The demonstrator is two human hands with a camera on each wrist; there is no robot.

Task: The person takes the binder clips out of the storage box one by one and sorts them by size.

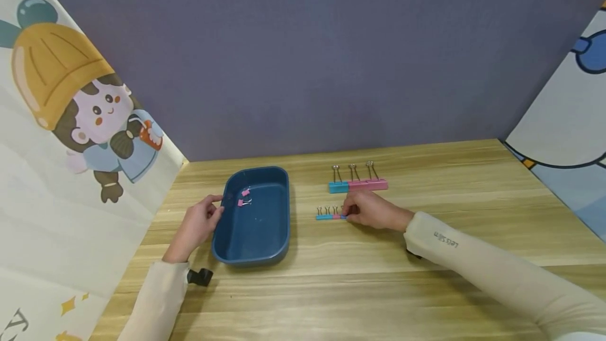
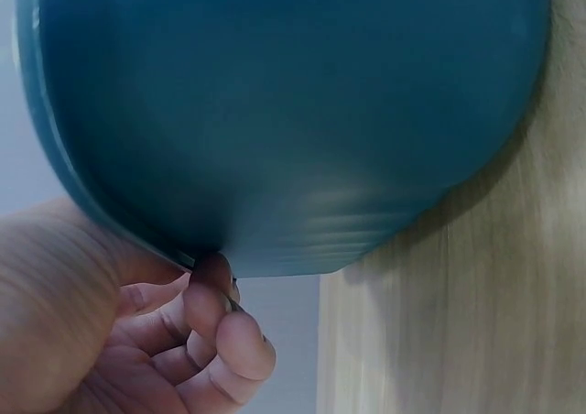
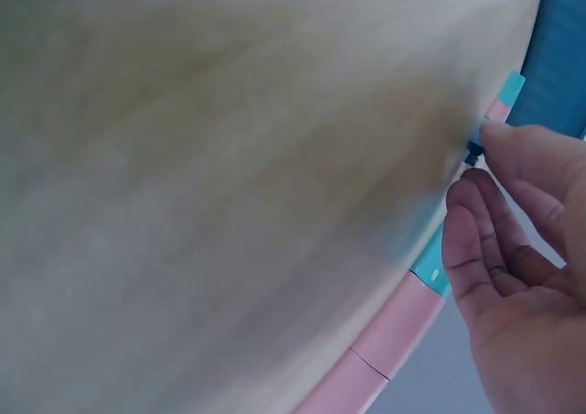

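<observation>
My left hand (image 1: 195,227) pinches the left rim of a dark blue plastic tray (image 1: 289,209) between thumb and fingers; the left wrist view shows the fingertips at the tray wall (image 2: 302,203). Two small pink binder clips (image 1: 241,203) lie inside the tray. To the right of it, my right hand (image 1: 374,211) pinches a small blue binder clip (image 3: 475,147) at the right end of a short row. That row also has small light-blue binder clips (image 1: 324,217) and a pink one (image 1: 336,217), handles upward. The fingers partly hide the blue clip.
Behind the small row stand large binder clips: one light blue (image 1: 338,188) and two pink (image 1: 368,185), side by side with handles up. The wooden table (image 1: 331,288) ends at a grey-blue panel (image 1: 303,67) at the back and printed panels on both sides.
</observation>
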